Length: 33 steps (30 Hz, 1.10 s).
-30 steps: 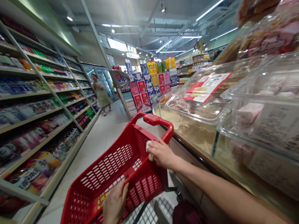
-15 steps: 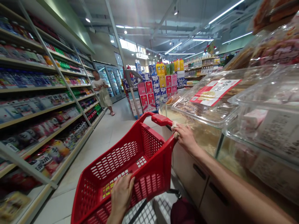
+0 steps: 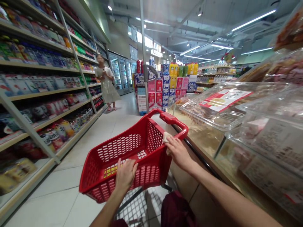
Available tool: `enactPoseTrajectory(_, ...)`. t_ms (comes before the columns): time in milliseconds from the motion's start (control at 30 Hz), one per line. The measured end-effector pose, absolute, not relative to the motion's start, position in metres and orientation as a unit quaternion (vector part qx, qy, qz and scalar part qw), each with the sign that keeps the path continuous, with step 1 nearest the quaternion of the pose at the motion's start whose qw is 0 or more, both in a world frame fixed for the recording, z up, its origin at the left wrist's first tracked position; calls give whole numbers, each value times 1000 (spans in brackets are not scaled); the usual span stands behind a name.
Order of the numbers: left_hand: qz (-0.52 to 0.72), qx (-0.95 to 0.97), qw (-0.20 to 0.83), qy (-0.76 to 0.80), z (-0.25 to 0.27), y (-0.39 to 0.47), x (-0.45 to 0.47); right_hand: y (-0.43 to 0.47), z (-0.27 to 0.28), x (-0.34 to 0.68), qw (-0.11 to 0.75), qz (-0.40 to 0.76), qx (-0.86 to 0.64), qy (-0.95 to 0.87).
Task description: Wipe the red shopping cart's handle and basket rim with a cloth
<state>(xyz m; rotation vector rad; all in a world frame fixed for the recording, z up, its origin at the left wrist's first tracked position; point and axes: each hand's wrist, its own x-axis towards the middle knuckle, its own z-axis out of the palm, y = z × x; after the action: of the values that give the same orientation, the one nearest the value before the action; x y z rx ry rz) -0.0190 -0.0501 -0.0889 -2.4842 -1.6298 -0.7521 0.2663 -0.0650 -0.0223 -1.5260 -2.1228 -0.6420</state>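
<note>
A red plastic shopping cart [image 3: 146, 170] stands right in front of me, its handle [image 3: 174, 121] toward the right. My left hand [image 3: 126, 173] grips the near rim of the basket, fingers curled over the edge. In my right hand [image 3: 177, 151] is a pale, crumpled cloth [image 3: 167, 138], pressed against the cart's rim just below the handle. Part of the cloth is hidden under the fingers. A yellow printed panel [image 3: 110, 171] shows at the bottom of the basket.
On the left run shelves [image 3: 50, 97] of bottles and packets. A person [image 3: 105, 82] stands in the aisle. Stacked drink cartons [image 3: 158, 88] and a metal pole [image 3: 143, 47] are ahead. At right, a counter holds clear food boxes [image 3: 210, 116].
My right hand and the cloth have shifted from the handle's end down along the cart's rim. My left hand stays on the near rim. The person now faces more toward me.
</note>
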Motion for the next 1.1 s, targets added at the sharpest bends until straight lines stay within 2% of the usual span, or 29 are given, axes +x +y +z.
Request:
enactPoseTrajectory(67,-244,-809,34,-535,-88,-51,-18,-68,-24,267,214,-233,-551,-772)
enactPoseTrajectory(200,-247,-806,28,-538,-87,-52,-14,-63,-16,280,232,-256,-657,-671)
enactPoseTrajectory(400,-253,-807,44,-532,-88,-53,-11,-63,-24,271,217,-253,-569,-751)
enactPoseTrajectory(567,-255,-806,55,-532,-90,-51,-11,-58,-23,287,274,-254,-656,-656)
enactPoseTrajectory(700,-263,-806,56,-528,-90,-51,-11,-67,-30,266,280,-198,-566,-750)
enactPoseTrajectory(900,-269,-805,56,-526,-88,-52,-11,-83,22,294,429,-113,-593,-672)
enactPoseTrajectory(1000,-266,-803,49,-531,-86,-53,-10,-71,42,309,365,-116,-606,-697)
enactPoseTrajectory(1100,-271,-800,41,-533,-85,-54,-9,-55,26,291,263,-134,-607,-738)
